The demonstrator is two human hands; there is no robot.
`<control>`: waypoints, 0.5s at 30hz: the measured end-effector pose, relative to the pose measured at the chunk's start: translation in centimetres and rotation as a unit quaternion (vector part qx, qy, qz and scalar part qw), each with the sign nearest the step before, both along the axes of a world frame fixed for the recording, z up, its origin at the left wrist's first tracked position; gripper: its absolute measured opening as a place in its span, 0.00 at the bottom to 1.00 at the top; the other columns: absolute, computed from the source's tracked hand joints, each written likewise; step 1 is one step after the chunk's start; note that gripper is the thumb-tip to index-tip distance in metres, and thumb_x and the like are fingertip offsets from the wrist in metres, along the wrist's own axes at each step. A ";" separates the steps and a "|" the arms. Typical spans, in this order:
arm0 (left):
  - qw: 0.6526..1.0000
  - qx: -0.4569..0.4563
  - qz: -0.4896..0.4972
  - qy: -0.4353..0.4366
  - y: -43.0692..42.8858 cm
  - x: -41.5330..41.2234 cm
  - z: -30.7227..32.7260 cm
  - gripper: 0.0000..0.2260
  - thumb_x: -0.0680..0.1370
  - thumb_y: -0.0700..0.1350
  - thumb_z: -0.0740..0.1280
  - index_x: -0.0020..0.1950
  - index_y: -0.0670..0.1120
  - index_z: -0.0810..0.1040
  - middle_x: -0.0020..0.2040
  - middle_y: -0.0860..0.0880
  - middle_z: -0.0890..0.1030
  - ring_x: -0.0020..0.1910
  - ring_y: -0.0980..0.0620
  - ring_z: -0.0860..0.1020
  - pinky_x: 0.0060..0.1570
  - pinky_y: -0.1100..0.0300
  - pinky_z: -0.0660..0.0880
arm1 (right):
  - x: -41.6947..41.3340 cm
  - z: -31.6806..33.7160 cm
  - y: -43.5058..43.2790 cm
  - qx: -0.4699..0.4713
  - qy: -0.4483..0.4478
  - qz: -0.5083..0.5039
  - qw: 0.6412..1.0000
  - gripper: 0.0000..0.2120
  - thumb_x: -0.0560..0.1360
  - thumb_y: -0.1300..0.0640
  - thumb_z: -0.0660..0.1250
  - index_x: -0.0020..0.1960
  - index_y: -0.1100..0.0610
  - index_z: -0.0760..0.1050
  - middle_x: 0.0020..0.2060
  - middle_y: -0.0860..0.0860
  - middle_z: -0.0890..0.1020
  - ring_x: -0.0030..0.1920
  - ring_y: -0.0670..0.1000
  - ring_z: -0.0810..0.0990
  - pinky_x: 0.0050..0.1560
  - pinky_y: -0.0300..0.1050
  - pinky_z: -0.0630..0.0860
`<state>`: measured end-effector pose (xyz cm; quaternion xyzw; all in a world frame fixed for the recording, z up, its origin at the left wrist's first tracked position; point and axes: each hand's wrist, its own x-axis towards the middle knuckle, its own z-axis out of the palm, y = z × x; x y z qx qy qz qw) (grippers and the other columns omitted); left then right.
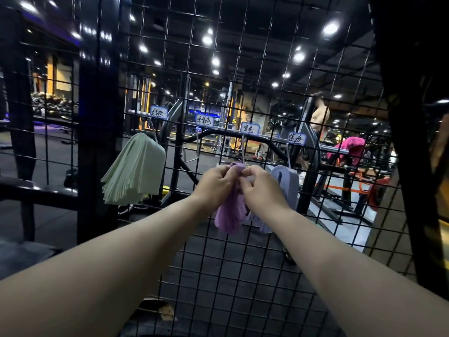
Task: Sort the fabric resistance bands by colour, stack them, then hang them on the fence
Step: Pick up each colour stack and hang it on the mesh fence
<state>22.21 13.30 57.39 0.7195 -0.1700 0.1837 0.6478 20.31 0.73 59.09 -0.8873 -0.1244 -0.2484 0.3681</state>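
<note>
The stack of purple fabric resistance bands (230, 215) hangs at the frame's centre against the black wire-mesh fence (97, 142), just below a white hook (243, 148). A pale green band stack (136, 171) hangs to its left and a pale blue stack (288, 186) is close on its right. Both forearms reach forward; the left hand (215, 182) and right hand (261, 188) pinch the purple stack's top, fingers curled.

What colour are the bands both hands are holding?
Purple; the bands show best in the head view.
</note>
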 end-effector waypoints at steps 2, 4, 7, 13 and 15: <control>0.999 0.039 0.019 -0.002 0.0 0.1 0.1 0.12 0.81 0.52 0.65 0.56 0.44 0.79 0.46 0.46 0.84 0.43 0.51 0.83 0.45 0.55 0.81 | 0.3 0.0 0.0 0.015 0.008 0.001 1.000 0.04 0.81 0.56 0.61 0.52 0.48 0.74 0.43 0.51 0.84 0.43 0.53 0.83 0.38 0.43 0.77; 0.995 0.081 0.050 -0.005 -0.1 0.4 0.3 0.11 0.80 0.52 0.67 0.56 0.45 0.77 0.47 0.47 0.83 0.46 0.49 0.83 0.48 0.52 0.81 | 0.7 0.0 0.1 0.033 0.035 0.000 0.999 0.06 0.81 0.58 0.60 0.54 0.53 0.75 0.44 0.54 0.84 0.43 0.55 0.84 0.46 0.53 0.82; 0.981 0.167 0.095 -0.033 -0.4 0.2 0.7 0.03 0.80 0.44 0.67 0.47 0.49 0.75 0.44 0.48 0.81 0.44 0.50 0.80 0.47 0.56 0.77 | 0.9 -0.3 0.1 0.046 0.066 -0.005 0.997 0.06 0.81 0.58 0.60 0.56 0.56 0.74 0.48 0.56 0.83 0.46 0.56 0.84 0.50 0.56 0.82; 0.981 0.162 0.110 0.013 -0.1 0.2 -0.8 0.03 0.77 0.40 0.67 0.49 0.43 0.79 0.44 0.45 0.82 0.45 0.45 0.81 0.48 0.52 0.79 | 0.9 -1.7 -0.4 -0.005 0.079 -0.017 0.997 0.05 0.79 0.55 0.65 0.53 0.54 0.71 0.46 0.52 0.81 0.47 0.56 0.82 0.50 0.55 0.80; 0.981 0.168 0.090 0.041 0.1 0.3 -1.7 0.06 0.77 0.38 0.66 0.52 0.43 0.80 0.43 0.47 0.82 0.45 0.47 0.81 0.49 0.53 0.79 | 0.6 -2.0 -0.5 -0.028 0.089 -0.019 0.995 0.07 0.78 0.54 0.66 0.54 0.54 0.71 0.45 0.50 0.80 0.47 0.54 0.81 0.48 0.51 0.79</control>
